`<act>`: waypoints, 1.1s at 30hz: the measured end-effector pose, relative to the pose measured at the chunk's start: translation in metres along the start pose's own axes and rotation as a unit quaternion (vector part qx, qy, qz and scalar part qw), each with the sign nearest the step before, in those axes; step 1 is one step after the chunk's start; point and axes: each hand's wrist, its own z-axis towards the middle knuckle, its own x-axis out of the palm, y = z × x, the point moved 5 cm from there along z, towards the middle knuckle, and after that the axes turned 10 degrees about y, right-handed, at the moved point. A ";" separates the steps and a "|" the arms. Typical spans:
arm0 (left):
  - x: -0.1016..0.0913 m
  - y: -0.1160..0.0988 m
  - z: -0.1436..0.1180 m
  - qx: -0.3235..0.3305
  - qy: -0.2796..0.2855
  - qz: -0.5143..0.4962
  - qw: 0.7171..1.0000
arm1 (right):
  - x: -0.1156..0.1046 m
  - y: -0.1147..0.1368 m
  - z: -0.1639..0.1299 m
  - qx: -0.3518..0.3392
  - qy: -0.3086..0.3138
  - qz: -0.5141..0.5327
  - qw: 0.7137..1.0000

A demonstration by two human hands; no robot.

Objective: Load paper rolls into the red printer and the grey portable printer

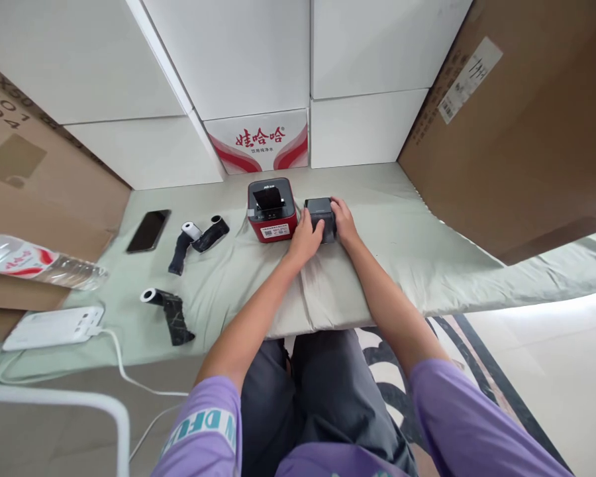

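Between my two hands sits a small dark grey box-shaped device (320, 206) on the cloth-covered table. My left hand (306, 237) grips its left side and front, thumb across the front face. Curled round its right edge is my right hand (344, 222). Just left of it stands a red and black label printer (273, 211), with a piece of black film sticking up from its top and a white label on its front. Farther left lie black ribbon rolls on white cores: one pair (198, 238) and, nearer me, a single roll (171, 315).
A smartphone (149, 231) lies at the left, with a water bottle (40, 260) and a white power bank (54, 328) with its cable nearer the edge. White cartons (258, 142) line the back. Large brown cardboard boxes (521, 132) flank both sides.
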 end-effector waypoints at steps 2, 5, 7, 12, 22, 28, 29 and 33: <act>-0.001 0.003 0.010 0.008 -0.013 -0.024 1.000 | 0.000 0.001 0.001 0.003 0.022 0.005 1.000; -0.002 0.004 0.011 0.020 -0.031 -0.044 0.998 | 0.000 0.001 0.000 0.005 0.040 0.008 0.999; -0.002 0.005 0.006 0.015 -0.032 -0.051 0.998 | 0.002 0.001 -0.002 0.012 0.043 0.012 0.999; -0.008 0.007 0.000 -0.018 -0.017 -0.036 0.999 | 0.007 -0.007 -0.005 0.047 0.027 0.024 0.998; -0.010 0.005 0.005 -0.069 -0.007 0.040 0.997 | 0.011 0.001 -0.010 0.060 0.016 -0.026 0.998; -0.010 0.006 0.005 -0.065 -0.022 0.027 0.997 | 0.011 0.005 -0.012 0.053 0.006 -0.036 0.998; -0.009 0.007 0.004 -0.057 -0.024 0.021 0.998 | 0.011 0.004 -0.011 0.052 0.001 -0.027 0.998; 0.000 0.010 0.001 -0.014 -0.028 -0.010 0.999 | 0.004 -0.010 -0.007 0.061 -0.033 0.028 0.997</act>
